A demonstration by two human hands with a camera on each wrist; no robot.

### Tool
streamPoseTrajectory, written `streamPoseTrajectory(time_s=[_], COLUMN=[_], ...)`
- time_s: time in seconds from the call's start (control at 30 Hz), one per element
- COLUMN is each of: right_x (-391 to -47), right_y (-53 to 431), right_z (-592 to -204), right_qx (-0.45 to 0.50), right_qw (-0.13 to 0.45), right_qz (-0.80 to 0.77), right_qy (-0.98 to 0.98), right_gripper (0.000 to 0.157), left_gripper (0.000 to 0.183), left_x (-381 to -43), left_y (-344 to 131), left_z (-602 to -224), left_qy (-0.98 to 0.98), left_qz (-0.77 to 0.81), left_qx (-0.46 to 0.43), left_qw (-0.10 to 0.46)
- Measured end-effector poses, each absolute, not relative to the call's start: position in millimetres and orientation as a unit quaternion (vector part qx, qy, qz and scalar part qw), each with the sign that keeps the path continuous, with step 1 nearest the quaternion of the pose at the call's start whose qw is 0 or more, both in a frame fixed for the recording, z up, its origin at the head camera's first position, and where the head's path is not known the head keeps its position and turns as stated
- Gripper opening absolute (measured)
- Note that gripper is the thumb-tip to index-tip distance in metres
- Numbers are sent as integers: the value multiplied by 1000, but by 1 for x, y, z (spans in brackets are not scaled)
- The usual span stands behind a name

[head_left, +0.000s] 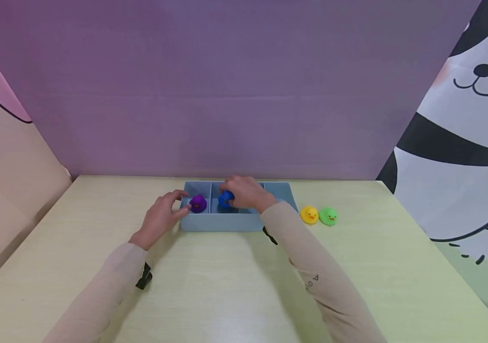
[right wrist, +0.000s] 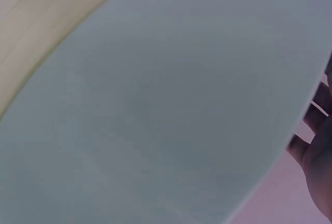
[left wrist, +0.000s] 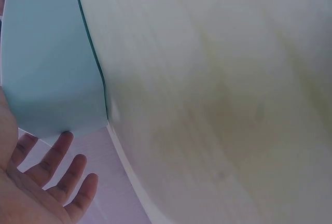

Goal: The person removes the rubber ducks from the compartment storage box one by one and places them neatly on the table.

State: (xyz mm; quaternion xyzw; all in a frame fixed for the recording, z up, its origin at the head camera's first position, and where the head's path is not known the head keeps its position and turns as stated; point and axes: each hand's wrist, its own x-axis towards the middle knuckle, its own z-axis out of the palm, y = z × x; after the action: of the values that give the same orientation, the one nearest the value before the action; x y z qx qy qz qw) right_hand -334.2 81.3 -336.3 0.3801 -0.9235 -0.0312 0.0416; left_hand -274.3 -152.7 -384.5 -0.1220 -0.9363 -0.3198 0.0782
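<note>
A blue-grey divided box (head_left: 222, 223) stands near the table's back edge. My right hand (head_left: 247, 193) reaches over it and pinches a blue rubber duck (head_left: 226, 198) in the second compartment from the left. In the leftmost compartment sits a purple rubber duck (head_left: 198, 204). At the box's left end is my left hand (head_left: 160, 216), thumb and fingers spread around that corner. The left wrist view shows its fingers (left wrist: 57, 154) extended by the box wall (left wrist: 52, 53). Mostly the box's side (right wrist: 166, 99) fills the right wrist view, where the duck is hidden.
A yellow rubber duck (head_left: 309, 215) and a green rubber duck (head_left: 328, 216) sit side by side on the table, right of the box. Behind the pale wooden table (head_left: 209, 286) hangs a purple backdrop (head_left: 226, 95). A panda picture (head_left: 466, 143) covers the right wall.
</note>
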Motion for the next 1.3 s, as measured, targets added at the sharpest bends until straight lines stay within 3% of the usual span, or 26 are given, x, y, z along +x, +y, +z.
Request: streamPoseTrajectory(time_s=[0.73,1.3], right_x=[-323,-314], right_y=[94,137], right_z=[-301,-299], right_qx=[394,369], right_qw=[71,81], right_qz=[-20,-25], right_qy=[-916,-926], right_gripper=[29,31], left_gripper=[41,42], left_x=[-274,-275], left_y=[-153,-152], left_z=[-384,-385], left_qy=[-938,-938], left_qz=[-318,-321], left_qx=[-116,-113], left_qw=[70,68])
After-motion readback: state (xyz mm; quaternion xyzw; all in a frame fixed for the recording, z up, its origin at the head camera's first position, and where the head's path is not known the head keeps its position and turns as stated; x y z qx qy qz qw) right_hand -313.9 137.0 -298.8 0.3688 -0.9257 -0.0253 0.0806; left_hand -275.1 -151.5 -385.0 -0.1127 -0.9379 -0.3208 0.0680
